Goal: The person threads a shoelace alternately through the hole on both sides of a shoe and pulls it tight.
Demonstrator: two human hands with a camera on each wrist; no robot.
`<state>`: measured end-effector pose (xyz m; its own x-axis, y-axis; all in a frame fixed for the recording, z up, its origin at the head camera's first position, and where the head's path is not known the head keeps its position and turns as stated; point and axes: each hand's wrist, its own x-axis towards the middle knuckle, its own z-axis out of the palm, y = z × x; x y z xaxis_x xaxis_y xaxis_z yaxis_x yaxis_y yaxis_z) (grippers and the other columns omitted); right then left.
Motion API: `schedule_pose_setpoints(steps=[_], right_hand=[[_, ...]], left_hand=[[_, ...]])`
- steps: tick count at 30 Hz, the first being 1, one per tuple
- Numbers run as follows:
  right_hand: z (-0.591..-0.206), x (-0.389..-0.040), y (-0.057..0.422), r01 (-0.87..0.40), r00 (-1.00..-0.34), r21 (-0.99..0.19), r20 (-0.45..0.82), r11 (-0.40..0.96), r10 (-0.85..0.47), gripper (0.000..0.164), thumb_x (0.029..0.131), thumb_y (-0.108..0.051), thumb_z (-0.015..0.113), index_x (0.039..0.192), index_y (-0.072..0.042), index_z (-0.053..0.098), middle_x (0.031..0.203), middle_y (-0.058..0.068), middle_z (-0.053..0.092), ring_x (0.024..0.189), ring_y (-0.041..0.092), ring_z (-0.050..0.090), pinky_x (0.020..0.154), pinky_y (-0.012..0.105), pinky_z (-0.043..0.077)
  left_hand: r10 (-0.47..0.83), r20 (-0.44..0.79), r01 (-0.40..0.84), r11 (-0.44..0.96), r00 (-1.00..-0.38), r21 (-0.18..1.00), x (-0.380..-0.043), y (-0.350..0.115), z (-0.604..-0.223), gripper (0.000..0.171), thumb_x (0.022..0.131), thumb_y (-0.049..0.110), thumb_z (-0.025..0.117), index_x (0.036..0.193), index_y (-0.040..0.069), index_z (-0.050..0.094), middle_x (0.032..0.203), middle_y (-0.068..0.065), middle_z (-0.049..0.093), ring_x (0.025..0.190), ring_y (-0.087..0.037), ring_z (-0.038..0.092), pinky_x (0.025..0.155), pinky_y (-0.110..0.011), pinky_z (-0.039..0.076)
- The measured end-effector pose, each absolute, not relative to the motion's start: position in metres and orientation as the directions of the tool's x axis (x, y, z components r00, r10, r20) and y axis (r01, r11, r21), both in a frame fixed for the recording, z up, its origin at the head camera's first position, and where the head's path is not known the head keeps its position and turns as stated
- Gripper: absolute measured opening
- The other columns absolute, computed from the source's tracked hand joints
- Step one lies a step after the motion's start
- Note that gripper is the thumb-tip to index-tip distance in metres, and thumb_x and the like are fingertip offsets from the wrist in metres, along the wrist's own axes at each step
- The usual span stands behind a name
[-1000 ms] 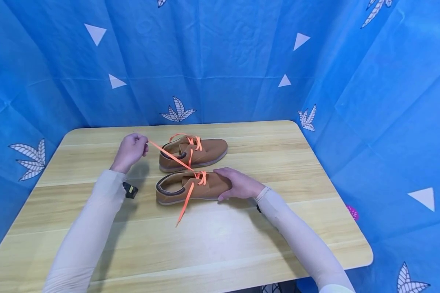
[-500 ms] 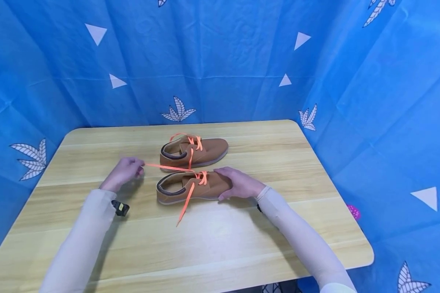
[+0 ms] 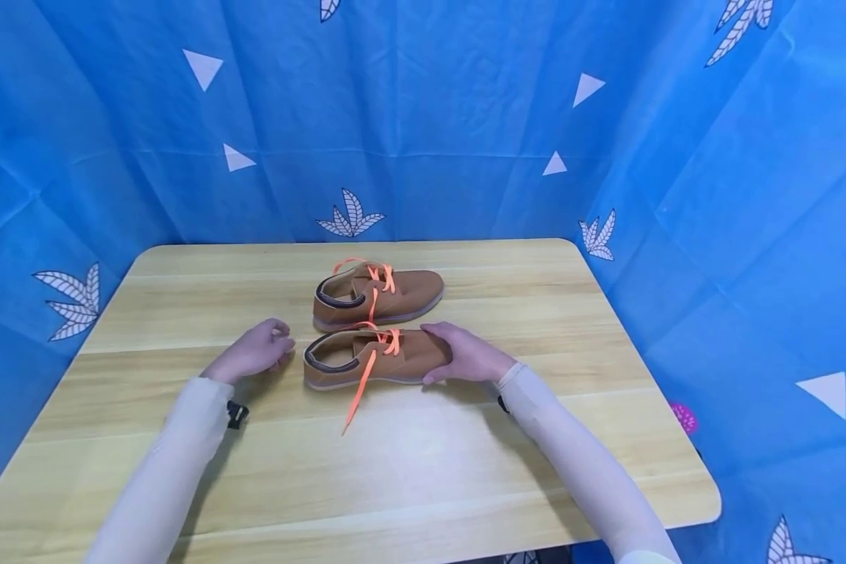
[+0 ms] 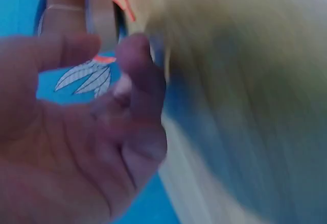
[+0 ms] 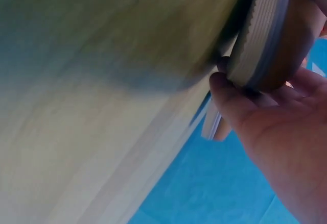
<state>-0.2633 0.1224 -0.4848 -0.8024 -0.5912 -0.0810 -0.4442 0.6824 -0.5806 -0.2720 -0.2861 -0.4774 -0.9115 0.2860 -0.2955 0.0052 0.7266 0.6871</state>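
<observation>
Two brown shoes with orange laces lie side by side on the table, toes to the right. Round the toe of the near shoe (image 3: 416,356) my right hand (image 3: 468,354) has its grip, thumb on the near side; in the right wrist view its fingers (image 5: 232,101) touch the pale sole (image 5: 258,35). One end of the near shoe's orange lace (image 3: 359,392) trails onto the table in front. My left hand (image 3: 254,350) is just left of the heel, fingers loosely bent, and a gap shows between thumb and fingertips (image 4: 135,50). The far shoe (image 3: 412,294) stands behind, untouched.
The wooden table (image 3: 366,486) reaches toward the camera and out to both sides. A blue patterned curtain (image 3: 451,94) hangs along its back and right edges.
My left hand came down toward me, let go of the near shoe's lace and shifted right toward the heel. That taut lace has dropped between the shoes. My right hand kept its hold.
</observation>
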Motion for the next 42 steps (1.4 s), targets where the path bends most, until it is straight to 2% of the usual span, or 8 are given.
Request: schedule_pose_setpoints(steps=[2,5,8,11,17,20,26,42], right_hand=[[-0.485,-0.261,0.130,-0.436,-0.812,-0.579,-0.079,0.689,-0.579,0.100,0.080,-0.038,0.090,0.158,-0.002,0.037,0.159,0.017,0.047,0.147,0.033,0.046,0.123,0.046,0.036],[-0.484,-0.259,0.141,-0.406,-0.827,-0.600,-0.078,0.689,-0.556,0.097,0.080,-0.032,0.090,0.157,-0.001,0.038,0.155,0.017,0.052,0.144,0.033,0.050,0.122,0.047,0.038],[-0.484,-0.257,0.150,-0.368,-0.843,-0.643,-0.075,0.672,-0.533,0.094,0.080,-0.027,0.091,0.155,0.000,0.041,0.148,0.015,0.058,0.138,0.033,0.055,0.119,0.047,0.042],[-0.486,-0.256,0.154,-0.325,-0.862,-0.688,-0.067,0.649,-0.503,0.089,0.080,-0.024,0.090,0.152,0.001,0.045,0.142,0.015,0.062,0.131,0.033,0.060,0.115,0.048,0.046],[-0.488,-0.256,0.156,-0.258,-0.880,-0.762,-0.069,0.594,-0.470,0.071,0.082,-0.017,0.088,0.142,0.004,0.055,0.136,0.020,0.065,0.120,0.035,0.068,0.103,0.044,0.056],[-0.489,-0.257,0.155,-0.244,-0.881,-0.780,-0.070,0.576,-0.468,0.066,0.083,-0.015,0.087,0.139,0.003,0.058,0.134,0.019,0.067,0.116,0.032,0.071,0.097,0.039,0.059],[-0.489,-0.263,0.149,-0.251,-0.888,-0.788,-0.043,0.561,-0.458,0.062,0.085,-0.013,0.085,0.139,0.003,0.059,0.132,0.018,0.068,0.114,0.030,0.072,0.093,0.034,0.060],[-0.489,-0.290,0.130,-0.274,-0.888,-0.762,-0.033,0.587,-0.458,0.059,0.087,-0.015,0.084,0.138,0.003,0.060,0.132,0.019,0.068,0.114,0.030,0.072,0.093,0.033,0.060]], left_hand=[[0.329,-0.271,0.063,0.733,-0.905,0.678,-0.262,-0.289,-0.474,0.051,0.106,0.019,0.051,0.146,-0.011,0.039,0.101,-0.017,0.069,0.080,-0.020,0.065,0.070,-0.032,0.052],[0.410,-0.217,0.169,0.720,-0.886,0.673,-0.246,-0.291,-0.474,0.048,0.103,0.017,0.059,0.144,-0.006,0.047,0.106,-0.015,0.069,0.083,-0.020,0.065,0.070,-0.031,0.053],[0.479,-0.150,0.266,0.690,-0.865,0.673,-0.233,-0.286,-0.478,0.043,0.098,0.021,0.070,0.135,0.001,0.057,0.101,-0.008,0.067,0.083,-0.016,0.060,0.068,-0.026,0.051],[0.489,-0.097,0.322,0.698,-0.867,0.640,-0.226,-0.277,-0.480,0.043,0.093,0.029,0.079,0.125,0.007,0.062,0.095,-0.005,0.063,0.082,-0.015,0.055,0.066,-0.025,0.046],[0.441,-0.038,0.352,0.763,-0.897,0.542,-0.225,-0.265,-0.482,0.049,0.086,0.036,0.085,0.123,0.012,0.065,0.095,0.000,0.067,0.085,-0.017,0.059,0.070,-0.028,0.048],[0.436,-0.033,0.355,0.771,-0.899,0.530,-0.227,-0.264,-0.482,0.049,0.086,0.037,0.084,0.123,0.011,0.065,0.096,0.002,0.068,0.086,-0.016,0.061,0.071,-0.029,0.049],[0.404,-0.032,0.325,0.779,-0.914,0.536,-0.235,-0.266,-0.483,0.041,0.091,0.034,0.081,0.122,0.013,0.064,0.094,0.002,0.069,0.080,-0.013,0.059,0.070,-0.029,0.049],[0.369,-0.053,0.292,0.807,-0.928,0.514,-0.266,-0.280,-0.482,0.042,0.093,0.033,0.078,0.121,0.006,0.063,0.097,-0.005,0.071,0.073,-0.014,0.057,0.063,-0.031,0.046]])
